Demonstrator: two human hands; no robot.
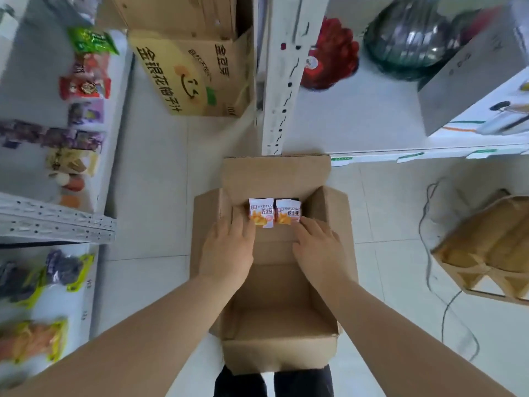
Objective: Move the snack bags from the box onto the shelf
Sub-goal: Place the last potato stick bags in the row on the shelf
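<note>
Pickup step. Left hand (229, 247) and right hand (317, 247), fingers straight, touch the near edges of two potato snack bags (260, 214) (287, 214) in the cardboard box (277, 325). Next: pinch both, lift to shelf (57, 224).

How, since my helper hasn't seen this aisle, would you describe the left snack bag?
Find the open cardboard box on the floor. At its far end stand two matching white bags: the left snack bag is the one beside the left hand.

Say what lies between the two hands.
Head view: only bare floor of the brown cardboard box between left hand and right hand; two white-orange snack bags sit just beyond.
</note>
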